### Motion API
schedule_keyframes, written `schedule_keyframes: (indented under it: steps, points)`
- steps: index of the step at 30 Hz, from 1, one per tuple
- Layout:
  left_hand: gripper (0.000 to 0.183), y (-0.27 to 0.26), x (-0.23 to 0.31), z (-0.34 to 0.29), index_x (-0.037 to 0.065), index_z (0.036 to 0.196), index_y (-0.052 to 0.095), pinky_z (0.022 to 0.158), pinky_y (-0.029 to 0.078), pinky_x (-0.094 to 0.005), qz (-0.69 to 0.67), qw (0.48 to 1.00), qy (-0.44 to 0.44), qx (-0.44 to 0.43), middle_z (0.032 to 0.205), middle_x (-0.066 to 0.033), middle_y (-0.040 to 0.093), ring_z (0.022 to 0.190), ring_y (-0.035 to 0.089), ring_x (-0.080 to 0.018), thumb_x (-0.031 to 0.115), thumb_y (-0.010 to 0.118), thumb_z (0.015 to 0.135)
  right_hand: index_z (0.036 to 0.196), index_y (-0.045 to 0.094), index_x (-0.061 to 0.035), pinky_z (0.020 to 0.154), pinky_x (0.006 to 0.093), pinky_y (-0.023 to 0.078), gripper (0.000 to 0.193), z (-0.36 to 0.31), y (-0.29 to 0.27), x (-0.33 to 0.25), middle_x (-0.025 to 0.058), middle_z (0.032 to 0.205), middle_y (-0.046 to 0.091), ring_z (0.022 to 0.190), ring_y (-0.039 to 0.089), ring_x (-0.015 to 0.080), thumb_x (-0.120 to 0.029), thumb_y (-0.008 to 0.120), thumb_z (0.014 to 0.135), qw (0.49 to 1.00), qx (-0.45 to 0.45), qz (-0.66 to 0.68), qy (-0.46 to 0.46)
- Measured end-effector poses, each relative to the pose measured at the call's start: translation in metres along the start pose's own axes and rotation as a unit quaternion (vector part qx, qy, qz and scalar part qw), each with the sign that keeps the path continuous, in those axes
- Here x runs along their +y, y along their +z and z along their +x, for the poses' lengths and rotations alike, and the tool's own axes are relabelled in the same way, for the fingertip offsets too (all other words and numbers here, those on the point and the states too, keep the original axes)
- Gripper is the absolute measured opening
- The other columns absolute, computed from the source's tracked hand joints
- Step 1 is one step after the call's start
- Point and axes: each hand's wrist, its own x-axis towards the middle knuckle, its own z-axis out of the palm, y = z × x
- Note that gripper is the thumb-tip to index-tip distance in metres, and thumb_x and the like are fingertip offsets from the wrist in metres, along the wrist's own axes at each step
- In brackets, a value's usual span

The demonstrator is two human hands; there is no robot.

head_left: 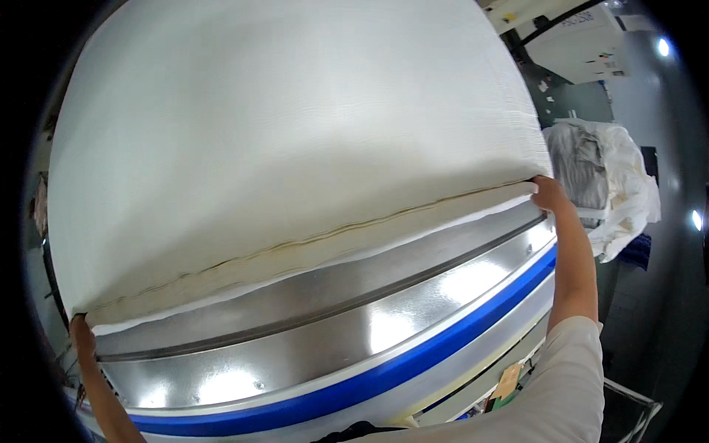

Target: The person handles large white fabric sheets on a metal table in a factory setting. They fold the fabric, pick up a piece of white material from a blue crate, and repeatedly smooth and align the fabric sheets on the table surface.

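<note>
A wide white cloth (310,111), which looks like many stacked layers, spreads over most of the view. Its front edge (317,247) is a thick band with a yellowish, slightly wavy line along it. At the near left end of that band is my left hand (83,338), fingers bent around the corner and partly hidden. My right hand (548,194) grips the far right end of the same band, thumb and fingers closed on it. Both arms are stretched wide apart. Below the cloth edge runs a shiny metal surface (310,362).
A blue strip (369,393) borders the metal surface on my side. On the right, a grey and white bundle of fabric (591,173) stands by the dark floor. A white machine cabinet (580,48) is at the upper right. A light metal frame (635,399) sits lower right.
</note>
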Motion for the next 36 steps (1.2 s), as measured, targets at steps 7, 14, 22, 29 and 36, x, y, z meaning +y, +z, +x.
schedule_keyframes:
  steps: [7, 14, 22, 29, 36]
  points:
    - [0.03, -0.01, -0.039, -0.028, 0.011, 0.107, 0.062, 0.107, 0.03, -0.0429, 0.05, 0.998, -0.014, -0.027, 0.107, -0.0097, 0.063, 0.109, 0.054, -0.0269, 0.0, 0.053, 0.081, 0.109, 0.064, -0.0111, 0.084, 0.0394, 0.051, 0.026, 0.023, 0.041, 0.019, 0.008, 0.109, 0.065, 0.101, 0.062, 0.0282, -0.01, 0.051, 0.086, 0.992, 0.107, -0.054, -0.036]
    - [0.04, -0.106, -0.003, -0.073, 0.018, 0.121, 0.058, 0.112, 0.025, -0.0412, 0.144, 0.989, -0.019, 0.002, 0.12, -0.0092, 0.061, 0.114, 0.055, -0.0249, 0.001, 0.044, 0.087, 0.112, 0.064, -0.0105, 0.086, 0.0433, 0.047, 0.034, -0.02, -0.006, 0.095, 0.0179, 0.105, 0.064, 0.099, 0.06, 0.0355, -0.008, 0.054, 0.079, 0.992, 0.114, 0.021, -0.053]
    - [0.038, -0.082, -0.025, -0.181, 0.014, 0.108, 0.064, 0.105, 0.034, -0.0461, 0.112, 0.98, 0.064, -0.154, 0.113, -0.0077, 0.064, 0.108, 0.058, -0.0276, -0.001, 0.051, 0.077, 0.108, 0.063, -0.0098, 0.084, 0.0446, 0.045, 0.033, -0.103, 0.061, 0.159, 0.0162, 0.1, 0.064, 0.095, 0.058, 0.036, -0.006, 0.057, 0.075, 0.975, 0.063, -0.081, -0.195]
    - [0.033, -0.021, 0.04, -0.258, 0.018, 0.107, 0.066, 0.109, 0.028, -0.0482, 0.222, 0.869, 0.14, -0.419, 0.114, -0.0037, 0.064, 0.113, 0.056, -0.0206, 0.011, 0.06, 0.076, 0.092, 0.07, -0.013, 0.078, 0.043, 0.05, 0.019, -0.169, 0.15, 0.148, 0.0107, 0.087, 0.067, 0.086, 0.063, 0.0301, -0.017, 0.054, 0.082, 0.952, -0.038, -0.186, -0.239]
    - [0.022, 0.014, 0.064, -0.283, 0.014, 0.101, 0.069, 0.086, 0.045, -0.0468, 0.223, 0.84, 0.155, -0.47, 0.111, -0.0074, 0.065, 0.107, 0.06, -0.0261, 0.016, 0.058, 0.083, 0.076, 0.068, -0.0081, 0.073, 0.0447, 0.049, 0.014, -0.179, 0.19, 0.141, 0.0132, 0.078, 0.066, 0.082, 0.063, 0.0315, -0.015, 0.056, 0.08, 0.939, -0.091, -0.268, -0.197]
